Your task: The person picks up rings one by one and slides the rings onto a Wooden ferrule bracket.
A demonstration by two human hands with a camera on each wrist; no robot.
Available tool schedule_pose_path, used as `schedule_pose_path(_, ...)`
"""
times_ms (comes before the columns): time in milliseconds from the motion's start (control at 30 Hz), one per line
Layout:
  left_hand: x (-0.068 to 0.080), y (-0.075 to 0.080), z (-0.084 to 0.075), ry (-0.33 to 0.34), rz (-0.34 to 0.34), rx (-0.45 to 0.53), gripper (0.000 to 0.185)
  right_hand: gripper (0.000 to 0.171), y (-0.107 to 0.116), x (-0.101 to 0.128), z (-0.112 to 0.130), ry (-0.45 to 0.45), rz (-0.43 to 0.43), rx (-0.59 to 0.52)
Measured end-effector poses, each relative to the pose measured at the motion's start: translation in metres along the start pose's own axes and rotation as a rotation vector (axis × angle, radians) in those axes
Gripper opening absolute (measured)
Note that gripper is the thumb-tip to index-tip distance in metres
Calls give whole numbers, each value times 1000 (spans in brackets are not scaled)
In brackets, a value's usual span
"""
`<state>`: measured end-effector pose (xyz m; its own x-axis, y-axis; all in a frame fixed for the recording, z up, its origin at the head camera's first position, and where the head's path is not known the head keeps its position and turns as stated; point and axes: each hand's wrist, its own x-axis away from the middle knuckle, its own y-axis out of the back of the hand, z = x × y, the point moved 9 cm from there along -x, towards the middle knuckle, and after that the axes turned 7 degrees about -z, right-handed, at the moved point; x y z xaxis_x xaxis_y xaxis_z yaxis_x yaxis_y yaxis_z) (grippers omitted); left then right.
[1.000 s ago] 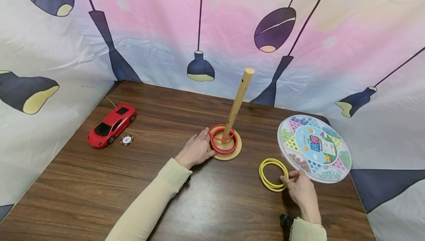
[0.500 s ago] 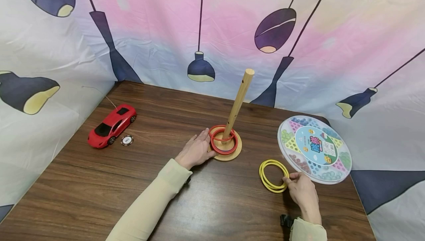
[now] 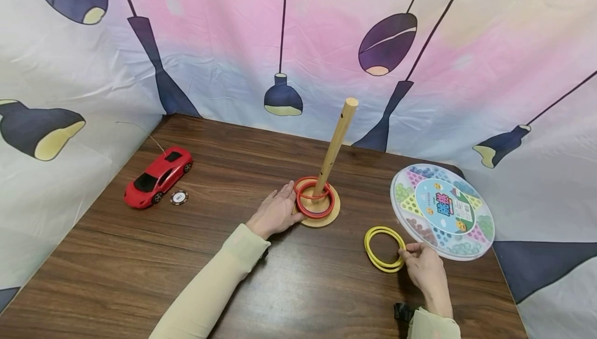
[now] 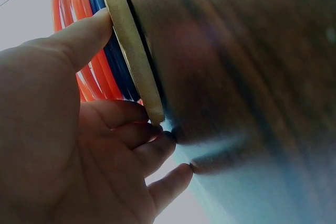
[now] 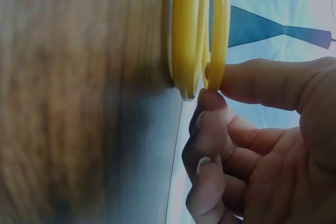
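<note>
My left hand (image 3: 276, 210) holds the left edge of the round wooden base (image 3: 332, 215) of a ring-toss stand, thumb and fingers along its rim. An upright wooden post (image 3: 337, 144) rises from this base. Red rings (image 3: 315, 216) lie around the post's foot; in the left wrist view, dark blue rings (image 4: 119, 69) sit below them. Over on the right, my right hand (image 3: 425, 271) pinches a yellow ring (image 5: 220, 30) between thumb and index finger. That ring stands slightly apart from the other yellow rings (image 5: 185, 35) stacked on the table.
A round Chinese checkers box (image 3: 443, 212) lies just beyond my right hand. Far left on the wooden table (image 3: 224, 168) are a red toy car (image 3: 158, 177) with a thin antenna and a poker chip (image 3: 179, 197). A patterned cloth (image 3: 224, 43) hangs behind the table.
The yellow rings have shifted slightly against one another at my right hand's fingertips. My left hand stays at the base, and the stand has not moved.
</note>
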<state>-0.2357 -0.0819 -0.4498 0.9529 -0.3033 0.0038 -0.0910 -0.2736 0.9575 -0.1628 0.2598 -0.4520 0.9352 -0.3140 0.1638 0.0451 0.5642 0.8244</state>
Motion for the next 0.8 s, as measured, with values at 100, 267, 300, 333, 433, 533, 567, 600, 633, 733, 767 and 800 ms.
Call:
schedule_pose_path(100,0,0,0,-1,5,-6,79,27,1,1,1,10,-5,-19)
schedule_pose_path(267,0,0,0,1,7,-8,79,28,2,2,1,9,-13,-48)
schedule_pose_path(300,0,0,1,3,8,-8,79,28,3,2,1,10,-14,-56)
schedule_pose_path(333,0,-1,1,4,8,-7,79,29,3,3,1,10,-16,-60)
schedule_pose_path(433,0,-1,1,6,12,-8,80,29,4,3,1,17,-25,-74)
schedule_pose_path(533,-1,-2,1,6,8,-2,80,29,4,4,1,21,-28,-83)
schedule_pose_path(567,-1,-2,1,4,6,-1,80,29,4,4,1,21,-29,-90)
schedule_pose_path(600,-1,-2,1,4,3,1,81,29,5,4,2,25,-29,-99)
schedule_pose_path(633,-1,-2,1,4,2,3,81,30,5,4,2,29,-30,-106)
schedule_pose_path(733,-2,-2,1,5,6,3,81,31,7,5,5,42,-34,-123)
schedule_pose_path(767,-2,-2,1,5,7,3,81,33,7,5,6,48,-36,-127)
schedule_pose_path(800,-2,-3,1,5,9,0,81,33,8,6,7,52,-41,-127)
